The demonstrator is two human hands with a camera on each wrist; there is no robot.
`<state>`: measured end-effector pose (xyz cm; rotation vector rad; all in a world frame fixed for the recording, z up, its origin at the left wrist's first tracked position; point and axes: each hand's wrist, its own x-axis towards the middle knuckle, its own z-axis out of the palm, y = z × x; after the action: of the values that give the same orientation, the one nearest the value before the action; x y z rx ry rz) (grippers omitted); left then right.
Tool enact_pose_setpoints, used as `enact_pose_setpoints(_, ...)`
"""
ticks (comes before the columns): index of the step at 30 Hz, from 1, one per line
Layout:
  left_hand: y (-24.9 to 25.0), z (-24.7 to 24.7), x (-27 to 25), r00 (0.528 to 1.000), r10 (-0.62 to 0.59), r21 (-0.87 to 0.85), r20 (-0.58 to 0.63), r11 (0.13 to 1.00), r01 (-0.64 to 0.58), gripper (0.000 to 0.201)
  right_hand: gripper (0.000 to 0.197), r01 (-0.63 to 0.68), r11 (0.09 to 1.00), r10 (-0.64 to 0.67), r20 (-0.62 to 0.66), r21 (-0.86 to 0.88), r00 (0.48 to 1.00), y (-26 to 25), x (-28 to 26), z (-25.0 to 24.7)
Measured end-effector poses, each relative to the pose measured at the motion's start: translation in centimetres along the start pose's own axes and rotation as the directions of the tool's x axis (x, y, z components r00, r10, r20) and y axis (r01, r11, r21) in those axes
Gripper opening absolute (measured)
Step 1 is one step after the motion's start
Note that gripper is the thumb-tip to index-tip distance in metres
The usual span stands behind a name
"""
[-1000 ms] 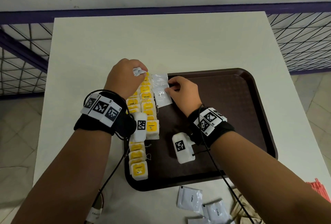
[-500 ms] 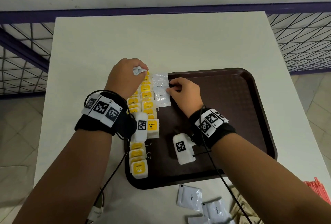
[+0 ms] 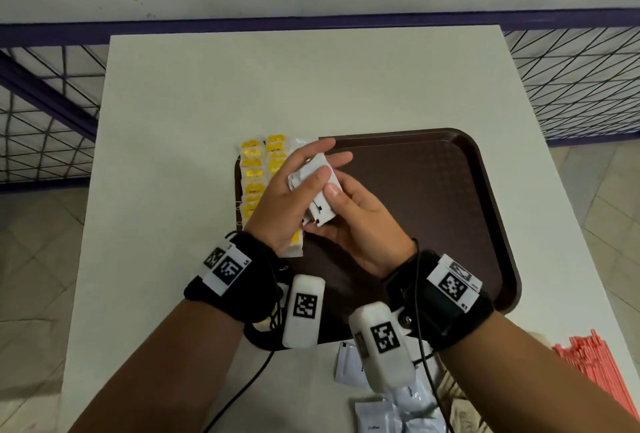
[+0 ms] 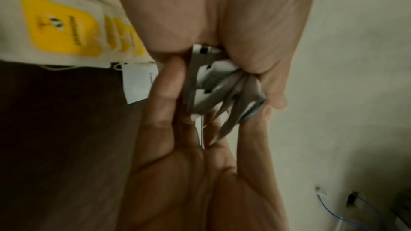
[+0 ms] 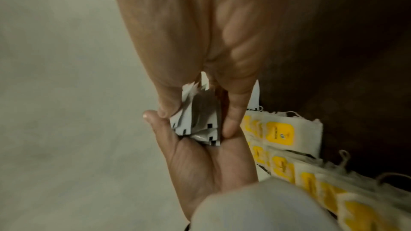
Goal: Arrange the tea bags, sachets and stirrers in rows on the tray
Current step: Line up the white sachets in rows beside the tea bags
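- A small bundle of white sachets (image 3: 317, 192) is held between the two hands above the left part of the tray, at the centre of the head view.
- The left hand (image 3: 289, 195) is wrapped round the bundle from the left, its thumb pressed on the top sachet and its fingers stretched out beyond it.
- The right hand (image 3: 360, 221) is cupped under the bundle from the right, with its thumb laid against the sachets' edge.
- In the left wrist view the sachets (image 4: 213, 83) are seen fanned out between the fingers of both hands; in the right wrist view the same bundle (image 5: 198, 124) is pinched between thumb and fingers.
- Half a second earlier the hands were apart: the left was closed on the sachets over the tea bags, while the right was pressed on a sachet lying on the tray. Both have since been raised and brought together.
- A white sachet (image 3: 298, 143) is seen lying at the tray's upper left corner, partly hidden by the left fingers.
- Two columns of yellow-labelled tea bags (image 3: 258, 176) are laid along the left edge of the brown tray (image 3: 433, 197).
- More sachets (image 3: 375, 415) are scattered on the white table (image 3: 207, 103) at the lower centre of the frame.
- A pile of red stirrers (image 3: 595, 367) is seen at the lower right edge.
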<state>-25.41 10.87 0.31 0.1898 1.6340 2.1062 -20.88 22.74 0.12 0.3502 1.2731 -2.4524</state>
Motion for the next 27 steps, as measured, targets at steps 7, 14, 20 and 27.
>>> enact_pose_setpoints(7, -1.0, -0.5, -1.2, 0.997, -0.057, 0.454, -0.048, 0.888, 0.072, 0.043, 0.038, 0.014, 0.996, -0.011, -0.039, 0.086, 0.999, 2.2, -1.7, -1.0)
enact_pose_setpoints(14, 1.1, -3.5, 0.4, 0.984, -0.145, 0.526, -0.107, 0.831, 0.179, 0.013, 0.036, -0.008, 1.000, 0.010, -0.146, 0.015, 0.989, 1.7, -1.1, -2.5)
enact_pose_setpoints(20, 1.9, -4.0, 3.4, 0.964, -0.264, 0.722, -0.027, 0.662, 0.202, 0.011, 0.037, -0.068, 0.996, 0.056, -0.182, -0.057, 0.982, 2.0, 0.4, -2.4)
enact_pose_setpoints(27, 1.5, -4.3, 5.7, 0.958, -0.285, 0.857, -0.040, 0.483, 0.180, 0.016, 0.016, -0.093, 0.765, -0.165, -0.333, -0.638, 0.928, 2.6, 2.5, -2.5)
